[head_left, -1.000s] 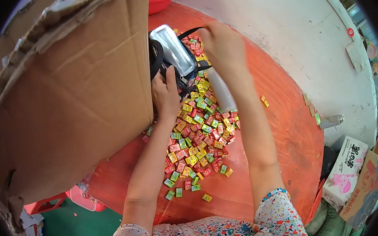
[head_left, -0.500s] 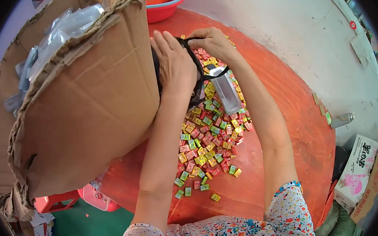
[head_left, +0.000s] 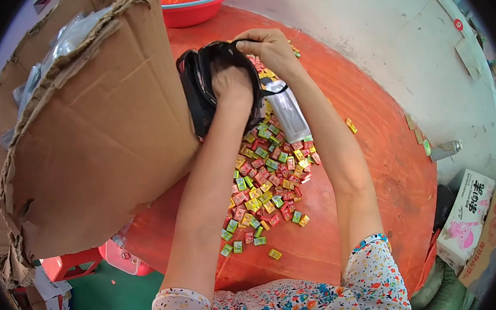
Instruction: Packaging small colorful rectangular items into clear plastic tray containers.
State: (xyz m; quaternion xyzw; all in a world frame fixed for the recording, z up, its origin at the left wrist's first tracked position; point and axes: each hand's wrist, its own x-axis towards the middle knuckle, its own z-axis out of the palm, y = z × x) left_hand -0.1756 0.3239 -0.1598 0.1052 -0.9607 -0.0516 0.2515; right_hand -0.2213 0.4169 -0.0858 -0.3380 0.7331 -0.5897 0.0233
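A small black bag (head_left: 192, 89) stands with its mouth open beside the cardboard box. Inside that mouth is my left hand (head_left: 233, 83), its fingers hidden in the dark interior. At the far right of the opening, my right hand (head_left: 272, 49) pinches the bag's edge, and a thin black strap runs under that wrist. Many small wrapped pieces (head_left: 264, 193) in red, yellow and green lie spread over the red table (head_left: 345, 205), below and right of the bag. A clear plastic tray (head_left: 289, 114) rests on them, next to my right forearm.
The large cardboard box (head_left: 100, 131), holding clear plastic packaging (head_left: 78, 34), fills the left side. A red basin (head_left: 196, 13) stands at the back. Right of the table are a silvery ribbed object (head_left: 445, 150) and a white carton (head_left: 466, 219). A pink stool (head_left: 122, 259) stands at lower left.
My left hand has gone from lying against the bag into its mouth. The bag now shows wide open, tipped toward me. My right hand keeps its pinch on the edge.
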